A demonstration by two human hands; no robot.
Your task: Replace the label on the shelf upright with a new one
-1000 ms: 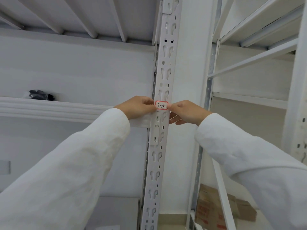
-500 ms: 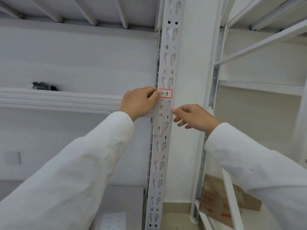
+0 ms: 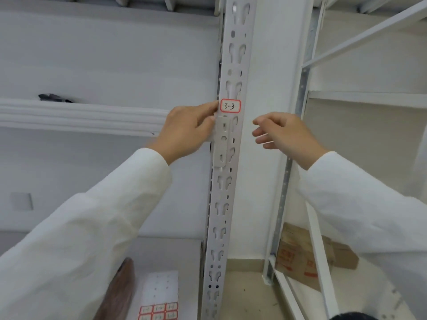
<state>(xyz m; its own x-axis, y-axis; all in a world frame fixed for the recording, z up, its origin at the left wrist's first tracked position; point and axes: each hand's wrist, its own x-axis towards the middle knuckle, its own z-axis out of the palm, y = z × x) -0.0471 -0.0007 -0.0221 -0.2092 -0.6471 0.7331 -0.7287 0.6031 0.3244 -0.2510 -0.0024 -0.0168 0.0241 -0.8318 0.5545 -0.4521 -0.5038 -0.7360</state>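
Note:
A small white label (image 3: 230,106) with a red border, handwritten "3-3", sits flat on the white perforated shelf upright (image 3: 223,204). My left hand (image 3: 187,131) rests against the upright's left side, its thumb tip touching the label's left edge. My right hand (image 3: 283,135) hovers to the right of the upright, fingers loosely apart, holding nothing and clear of the label.
A label sheet (image 3: 159,296) with several red-bordered stickers lies on the lower shelf beside a brown object (image 3: 117,294). A cardboard box (image 3: 305,255) stands on the floor to the right. A white shelf beam (image 3: 80,116) runs left, with a dark item (image 3: 54,97) on it.
My right hand has let go of the label's right edge and dropped away to the right. My left hand stays at the label's left edge. The camera has tilted downward.

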